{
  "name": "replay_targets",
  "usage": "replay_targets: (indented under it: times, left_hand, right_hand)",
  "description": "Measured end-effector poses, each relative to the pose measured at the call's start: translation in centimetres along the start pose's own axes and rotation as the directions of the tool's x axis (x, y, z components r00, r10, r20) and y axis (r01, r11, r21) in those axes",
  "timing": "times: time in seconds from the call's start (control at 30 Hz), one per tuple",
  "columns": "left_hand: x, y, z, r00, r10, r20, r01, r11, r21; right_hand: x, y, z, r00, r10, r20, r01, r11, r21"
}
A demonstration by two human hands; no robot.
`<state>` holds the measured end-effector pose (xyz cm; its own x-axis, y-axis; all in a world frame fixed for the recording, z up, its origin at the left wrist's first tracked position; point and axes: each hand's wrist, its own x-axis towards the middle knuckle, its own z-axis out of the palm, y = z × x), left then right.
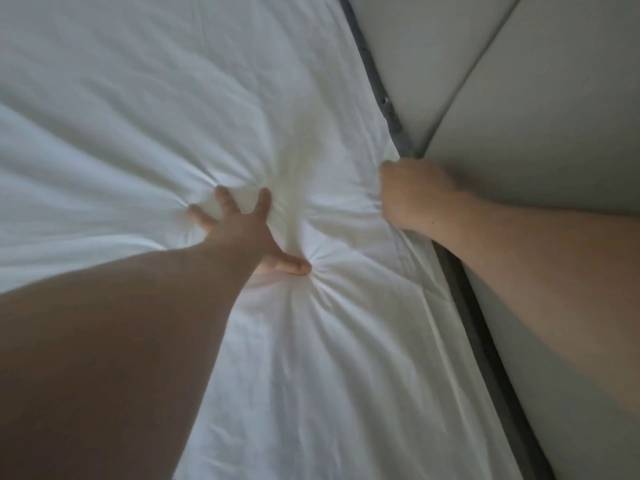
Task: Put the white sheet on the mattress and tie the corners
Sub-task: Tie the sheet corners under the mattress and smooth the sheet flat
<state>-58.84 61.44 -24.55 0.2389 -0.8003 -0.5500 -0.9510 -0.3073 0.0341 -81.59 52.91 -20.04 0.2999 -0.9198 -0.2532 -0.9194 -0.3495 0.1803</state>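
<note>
One white sheet (156,109) covers the mattress. The left hand (239,230) presses down on it, fingers spread wide. The right hand (412,192) curls round its edge beside two grey padded panels (540,140).

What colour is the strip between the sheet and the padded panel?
The strip is dark grey, clearest in the head view beside the white sheet.

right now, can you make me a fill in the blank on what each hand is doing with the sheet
1. The left hand presses on the white sheet with its fingers ____.
2. The right hand grips the sheet's ____ beside the grey padded panel.
3. The sheet's creases radiate from the ____ hand.

Missing words: spread; edge; left
</note>
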Motion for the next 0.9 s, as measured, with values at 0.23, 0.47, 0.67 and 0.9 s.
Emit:
replay_targets:
  times: [0.23, 0.47, 0.67, 0.9]
  left_hand:
    - [2.2, -0.7, 1.3, 0.998, -0.027, 0.052, 0.032, 0.995, -0.092]
    - [2.2, -0.7, 1.1, 0.996, -0.050, 0.076, 0.060, 0.989, -0.136]
    - [2.7, -1.0, 1.4, 0.997, -0.031, 0.066, 0.038, 0.994, -0.105]
    - [0.8, -0.6, -0.5, 1.000, 0.002, 0.025, -0.003, 0.999, 0.034]
  right_hand:
    - [7.6, -0.7, 0.3, 0.978, -0.209, 0.027, 0.204, 0.972, 0.120]
    - [9.8, -2.6, 1.8, 0.986, 0.070, 0.154, -0.076, 0.997, 0.030]
    - [5.9, -4.2, 1.9, 0.997, 0.067, -0.027, -0.062, 0.986, 0.154]
    - [-7.1, -3.9, 8.4, 0.996, 0.066, 0.055, -0.077, 0.966, 0.245]
